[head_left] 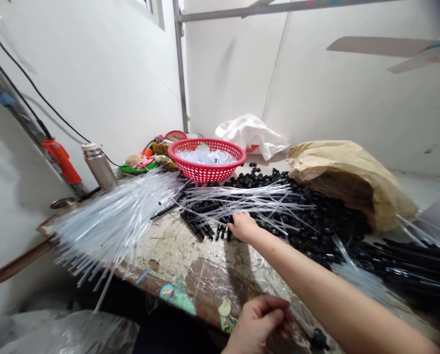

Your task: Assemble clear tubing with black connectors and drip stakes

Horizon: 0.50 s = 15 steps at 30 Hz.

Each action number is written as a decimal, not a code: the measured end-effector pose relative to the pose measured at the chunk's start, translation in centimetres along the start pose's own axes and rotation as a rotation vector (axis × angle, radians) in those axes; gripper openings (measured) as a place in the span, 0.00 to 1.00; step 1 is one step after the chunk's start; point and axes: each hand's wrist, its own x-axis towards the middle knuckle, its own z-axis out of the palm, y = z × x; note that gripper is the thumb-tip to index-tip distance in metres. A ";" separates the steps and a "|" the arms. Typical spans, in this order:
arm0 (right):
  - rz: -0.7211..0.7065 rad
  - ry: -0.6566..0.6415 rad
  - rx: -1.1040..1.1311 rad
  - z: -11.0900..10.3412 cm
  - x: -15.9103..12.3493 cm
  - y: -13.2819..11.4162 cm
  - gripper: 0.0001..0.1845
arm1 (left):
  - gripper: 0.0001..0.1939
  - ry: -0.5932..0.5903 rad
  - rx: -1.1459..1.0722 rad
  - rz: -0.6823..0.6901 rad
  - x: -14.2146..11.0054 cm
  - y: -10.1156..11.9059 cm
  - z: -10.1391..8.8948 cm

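Note:
My right hand (243, 227) reaches across the table to the near edge of a pile of short black tubes (198, 223). Its thumb and fingers look apart, touching the pile, with the fingertips partly hidden. Thin clear plastic tubes (238, 199) lie across the black ones just beyond it. Low in the view, near the table's front edge, my left hand (259, 324) is closed, fingers curled round a thin clear tube (297, 314). A black fitting (319, 339) shows at that tube's lower end. Many small black fittings (316, 216) are heaped to the right of my right hand.
A large fan of clear tubes (112, 216) overhangs the table's left edge. Behind stand a red basket (207, 173) of clear pieces, a white bag (249, 132) and a brown paper sack (345, 162). A steel flask (100, 167) is at left; long black tubes (408, 265) lie right.

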 end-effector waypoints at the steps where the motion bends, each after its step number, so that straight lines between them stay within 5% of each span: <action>1: 0.029 0.016 -0.003 0.3 0.6 -0.7 0.15 | 0.13 -0.005 -0.008 -0.006 0.0 0.0 0.0; 8: 0.139 0.057 0.022 1.0 2.8 -2.2 0.17 | 0.15 -0.031 -0.012 -0.035 0.3 -0.2 -0.3; 15: 0.094 0.003 0.103 -1.2 3.4 -0.8 0.16 | 0.14 -0.018 -0.034 -0.067 0.5 -0.4 -0.5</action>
